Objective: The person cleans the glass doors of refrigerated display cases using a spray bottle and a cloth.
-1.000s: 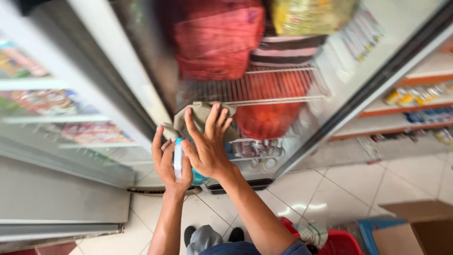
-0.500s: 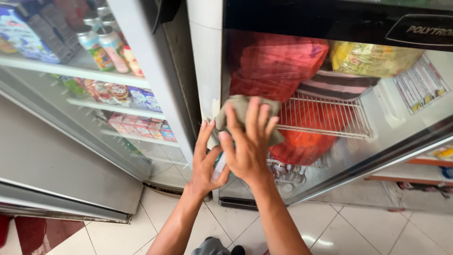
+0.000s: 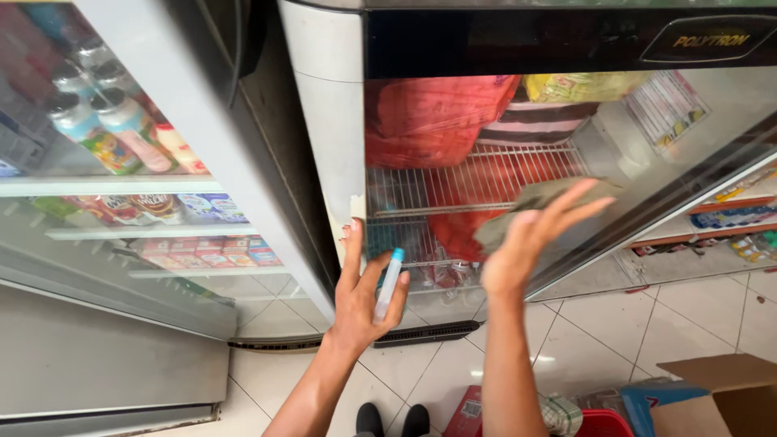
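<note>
My right hand [image 3: 530, 243] presses a grey-green cloth [image 3: 534, 202] flat against the glass door [image 3: 615, 154] of an upright display fridge, near the door's middle. My left hand [image 3: 364, 299] rests on the white left edge of that fridge [image 3: 328, 137] and holds a small clear spray bottle with a blue tip [image 3: 388, 283] between thumb and fingers. Behind the glass are red mesh bags [image 3: 437, 121] on a wire shelf [image 3: 453, 182].
A second glass-door cooler [image 3: 154, 186] with bottles and packaged drinks stands to the left. A cardboard box [image 3: 720, 396] and a red basket [image 3: 599, 422] sit on the white tiled floor at lower right. My shoes [image 3: 392, 421] show at the bottom.
My right hand has slid the cloth to the right across the glass. My left hand stays at the fridge's left edge, now with the spray bottle plainly visible.
</note>
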